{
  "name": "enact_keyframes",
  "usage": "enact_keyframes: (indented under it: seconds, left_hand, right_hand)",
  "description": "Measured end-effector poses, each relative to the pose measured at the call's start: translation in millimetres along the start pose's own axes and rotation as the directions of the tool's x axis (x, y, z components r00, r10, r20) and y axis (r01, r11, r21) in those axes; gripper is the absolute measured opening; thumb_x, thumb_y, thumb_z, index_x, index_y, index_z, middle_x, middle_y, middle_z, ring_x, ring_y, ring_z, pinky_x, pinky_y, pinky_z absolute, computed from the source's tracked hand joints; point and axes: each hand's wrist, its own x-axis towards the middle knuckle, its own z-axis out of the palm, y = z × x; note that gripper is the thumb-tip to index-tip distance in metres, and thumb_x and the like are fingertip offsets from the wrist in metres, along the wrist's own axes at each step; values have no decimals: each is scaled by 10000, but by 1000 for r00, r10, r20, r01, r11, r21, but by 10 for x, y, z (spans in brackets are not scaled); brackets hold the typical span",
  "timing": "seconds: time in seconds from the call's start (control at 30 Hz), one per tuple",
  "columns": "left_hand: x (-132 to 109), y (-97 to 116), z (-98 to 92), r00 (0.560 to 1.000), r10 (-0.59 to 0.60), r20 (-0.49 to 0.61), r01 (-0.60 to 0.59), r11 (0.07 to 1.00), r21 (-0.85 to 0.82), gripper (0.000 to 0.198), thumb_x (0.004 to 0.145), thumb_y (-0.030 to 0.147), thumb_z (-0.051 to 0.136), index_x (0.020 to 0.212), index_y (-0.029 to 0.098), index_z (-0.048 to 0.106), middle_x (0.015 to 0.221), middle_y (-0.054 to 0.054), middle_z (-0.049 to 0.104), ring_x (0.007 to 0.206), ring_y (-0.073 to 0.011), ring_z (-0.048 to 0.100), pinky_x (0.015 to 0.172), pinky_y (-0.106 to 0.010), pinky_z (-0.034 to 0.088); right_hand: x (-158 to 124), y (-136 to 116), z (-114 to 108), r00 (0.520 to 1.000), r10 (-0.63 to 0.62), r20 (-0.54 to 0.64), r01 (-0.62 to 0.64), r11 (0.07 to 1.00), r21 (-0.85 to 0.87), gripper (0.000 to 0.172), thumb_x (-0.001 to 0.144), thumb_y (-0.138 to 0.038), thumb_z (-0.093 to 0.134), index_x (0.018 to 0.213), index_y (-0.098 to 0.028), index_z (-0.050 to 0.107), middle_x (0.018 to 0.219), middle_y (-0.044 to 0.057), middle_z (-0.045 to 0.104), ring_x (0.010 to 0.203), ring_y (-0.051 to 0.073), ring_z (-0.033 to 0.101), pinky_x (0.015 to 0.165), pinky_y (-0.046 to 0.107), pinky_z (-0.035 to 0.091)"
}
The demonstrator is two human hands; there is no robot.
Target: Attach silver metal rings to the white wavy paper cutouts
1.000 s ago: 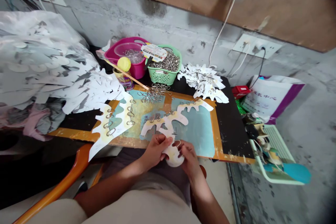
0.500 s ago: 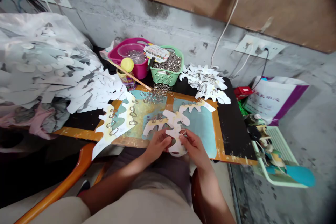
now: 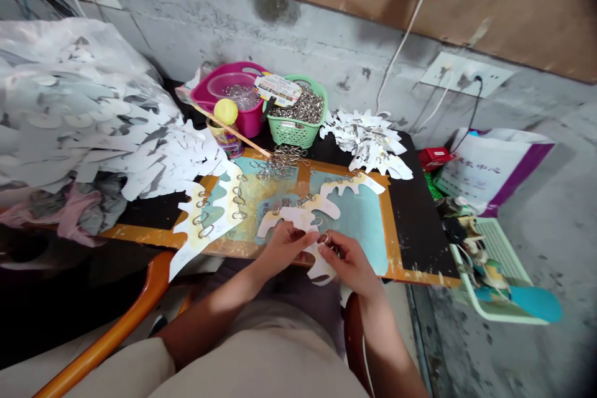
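Over the table's front edge, both my hands work at a white cut-out piece [image 3: 321,266] with wavy, toothed edges. My left hand [image 3: 285,247] is closed, pinching the piece from the left. My right hand [image 3: 346,261] is closed at its right side, with a metal ring [image 3: 325,238] at the thumb and fingertips; what else lies inside these fingers is hidden. Just beyond, another white cut-out [image 3: 326,206] carries metal rings along its edge. To the left lie two joined-looking white cut-outs [image 3: 191,242] with rings along their toothed edges, and a similar one [image 3: 361,181] lies at right.
Loose metal rings [image 3: 280,165] lie before a green basket [image 3: 293,132] full of rings and a pink basket [image 3: 252,121]. A wooden stick [image 3: 233,130] leans on a small tub [image 3: 228,142]. White cut-outs are heaped at left [image 3: 107,124] and back right [image 3: 368,140]. A chair arm [image 3: 149,292] stands left.
The white piece has tilted and shifted slightly right in my hands. My left hand has moved up and right along it, closer to my right fingertips. The view has shifted a little.
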Motion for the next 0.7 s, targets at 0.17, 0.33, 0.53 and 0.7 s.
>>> enact_keyframes:
  seconds: [0.17, 0.33, 0.53, 0.7]
  left_hand:
    - [-68, -44, 89, 999, 32, -17, -35, 981, -193, 447, 636, 492, 848, 654, 113, 613, 557, 28, 574, 393, -53, 494, 416, -207, 512]
    - [-122, -113, 188, 993, 114, -42, -121, 954, -273, 415, 669, 473, 830, 671, 100, 650, 538, 15, 581, 354, -34, 454, 344, -149, 412]
    - [-68, -157, 130, 991, 105, -87, -116, 984, -134, 421, 710, 492, 797, 700, 106, 631, 542, 12, 595, 362, -68, 508, 323, -156, 396]
    - [-63, -209, 142, 994, 111, 1, -109, 975, -193, 447, 772, 531, 731, 665, 114, 611, 429, 53, 499, 305, -34, 393, 344, -156, 383]
  right_hand:
    - [-27, 99, 68, 998, -38, -47, 46, 983, 177, 271, 909, -455, 624, 818, -205, 577, 790, 14, 529, 719, 163, 488, 661, 272, 405]
    - [-66, 338, 201, 991, 24, -129, 23, 936, 351, 366, 806, -548, 711, 781, -211, 570, 838, 33, 570, 758, 196, 565, 666, 299, 462]
    - [-84, 359, 123, 993, 76, -89, -33, 913, 407, 419, 839, -610, 654, 854, -193, 613, 712, 7, 530, 595, 141, 459, 562, 253, 371]
    - [-13, 324, 222, 978, 176, -111, -109, 888, 446, 364, 878, -515, 654, 731, -201, 544, 610, -30, 442, 512, 113, 356, 505, 233, 281]
